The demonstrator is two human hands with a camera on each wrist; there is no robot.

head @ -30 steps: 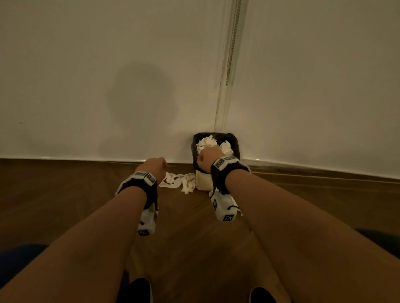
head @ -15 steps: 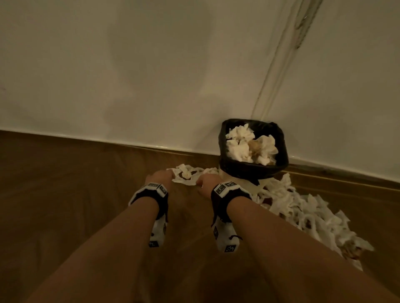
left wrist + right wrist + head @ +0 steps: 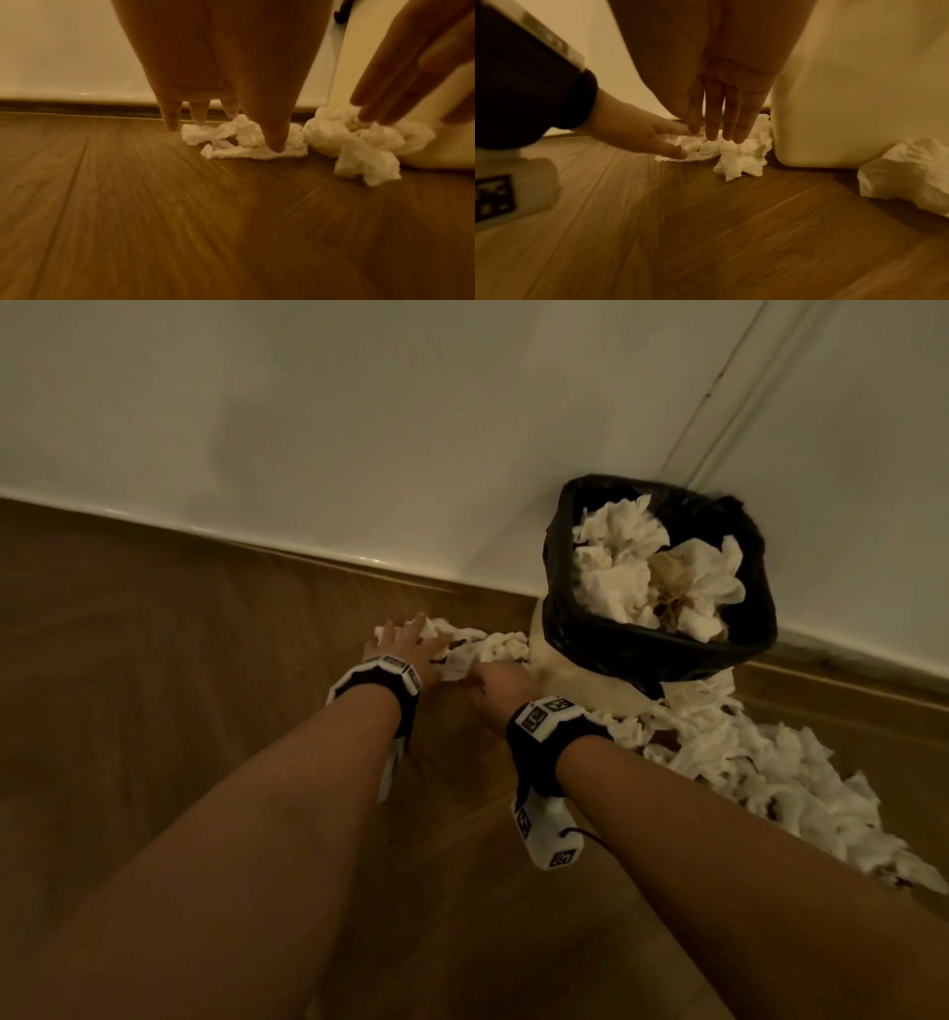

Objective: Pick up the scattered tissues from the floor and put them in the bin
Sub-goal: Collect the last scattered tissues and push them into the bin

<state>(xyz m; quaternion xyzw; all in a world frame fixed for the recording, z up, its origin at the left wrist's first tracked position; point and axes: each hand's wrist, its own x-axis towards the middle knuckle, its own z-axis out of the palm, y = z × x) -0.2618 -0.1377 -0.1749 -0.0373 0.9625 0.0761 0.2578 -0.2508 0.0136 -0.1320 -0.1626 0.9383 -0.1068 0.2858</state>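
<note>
The bin (image 3: 662, 654) stands against the wall, cream-bodied with a black liner, heaped with crumpled white tissues (image 3: 637, 572). A small clump of tissues (image 3: 493, 647) lies on the floor just left of it. My left hand (image 3: 411, 636) lies on that clump with its fingers straight and spread; in the left wrist view the fingertips (image 3: 275, 145) touch the paper (image 3: 241, 142). My right hand (image 3: 500, 683) reaches in beside it, and in the right wrist view its straight fingers (image 3: 713, 130) come down on the tissues (image 3: 739, 158) next to the bin's wall (image 3: 834, 101). Neither hand grips anything.
A long pile of tissues (image 3: 770, 773) spreads over the wooden floor (image 3: 179, 660) from the bin's right side toward me. The white wall and skirting (image 3: 318, 552) run close behind the bin and the clump. Bare floor lies to the left and in front.
My right hand came down from the bin's top to the floor tissues. Both hands went from curled to flat on the clump. The head view dropped closer, revealing the right-hand pile.
</note>
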